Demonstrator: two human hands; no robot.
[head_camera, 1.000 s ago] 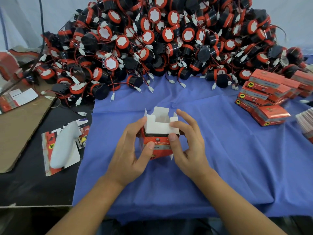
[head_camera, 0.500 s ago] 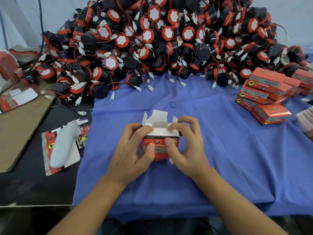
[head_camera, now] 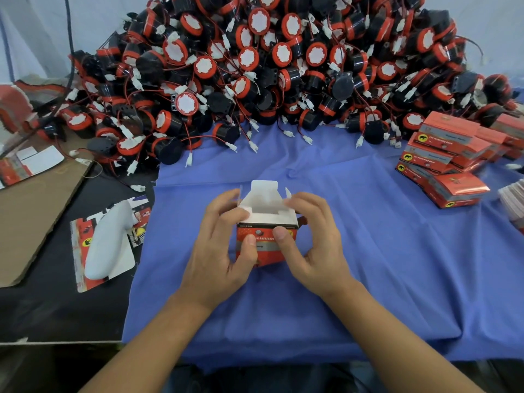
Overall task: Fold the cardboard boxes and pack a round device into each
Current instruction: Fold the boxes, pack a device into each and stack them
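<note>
fingers point(head_camera: 226, 207) now curled inward, pressing box point(head_camera: 265, 255) side flaps

A black table point(head_camera: 56, 313) is covered from its middle to the right by a blue cloth point(head_camera: 397, 279). A heap of round devices point(head_camera: 283, 66) fills the far side. Red boxes point(head_camera: 450, 154) are stacked far right. On the bare left lie a cardboard sheet point(head_camera: 34, 211) and, nearer, a flat carton point(head_camera: 80, 251) under a white object point(head_camera: 107, 242).

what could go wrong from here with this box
The small red cardboard box is pinched by the left hand and right hand, its white top flaps open: a hard squeeze may crease them. The heap of wired black-and-red round devices looks tangled, so pulling one may drag others.
</note>
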